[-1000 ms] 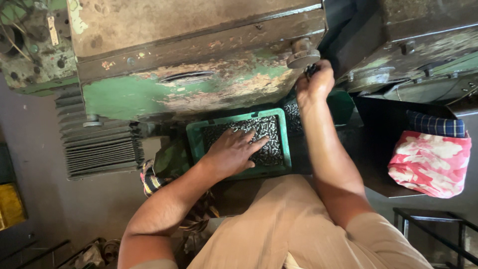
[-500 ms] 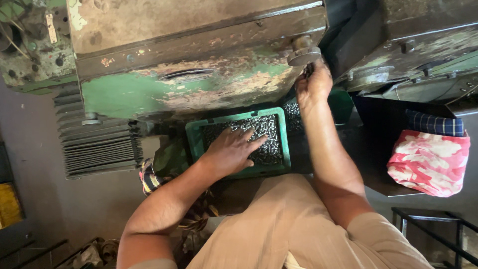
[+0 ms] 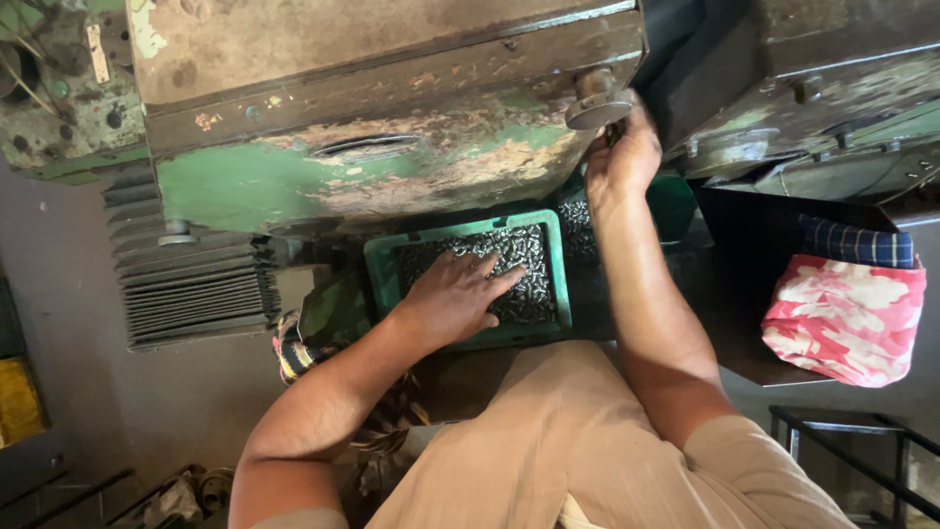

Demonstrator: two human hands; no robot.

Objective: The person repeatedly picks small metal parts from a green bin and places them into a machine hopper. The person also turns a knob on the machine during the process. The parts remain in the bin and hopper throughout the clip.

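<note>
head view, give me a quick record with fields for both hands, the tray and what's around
left hand: palm down on small dark metal pieces
tray: green plastic tray holding the pieces, below the machine
right hand: raised at the machine's edge by a round metal knob; grip hidden
machine: worn green machine body, paint chipped
right side: pink flowered cloth

Left hand (image 3: 452, 297) lies palm down, fingers (image 3: 499, 279) spread and pointing forward, forearm bare. Right hand (image 3: 621, 157) reaches farther forward, fingers curled and hidden beyond the knuckles, arm nearly straight.
</note>
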